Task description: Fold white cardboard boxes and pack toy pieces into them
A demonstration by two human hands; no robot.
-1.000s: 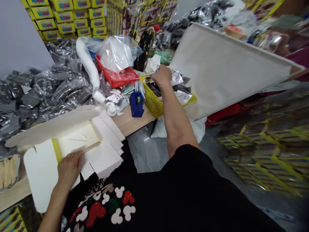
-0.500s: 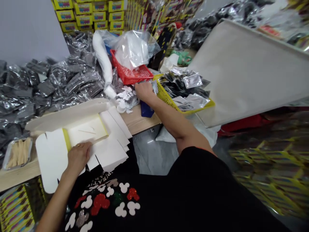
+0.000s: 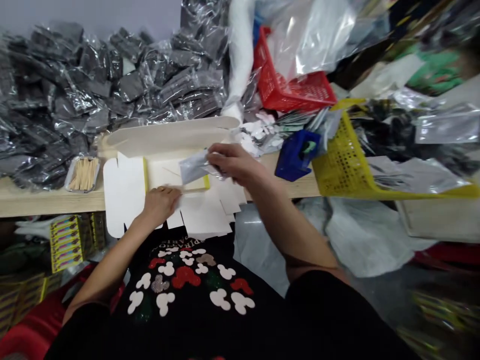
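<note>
My right hand is above the white card box blank, pinching a silver foil pouch by its end. The blank lies flat on the wooden table, its long flap reaching to the back. My left hand rests on the blank and seems to grip a thin wooden strip beside a yellow-edged panel. Part of the blank is hidden under both hands.
A yellow plastic basket of foil pouches lies to the right, beyond a blue tape dispenser. A red basket and white scraps lie behind. Black packs in clear plastic are heaped at left, with a tray of wooden sticks.
My right hand has moved left from the yellow basket to above the blank, now with a foil pouch. My left hand stays on the blank. The view has swung closer and levelled.
</note>
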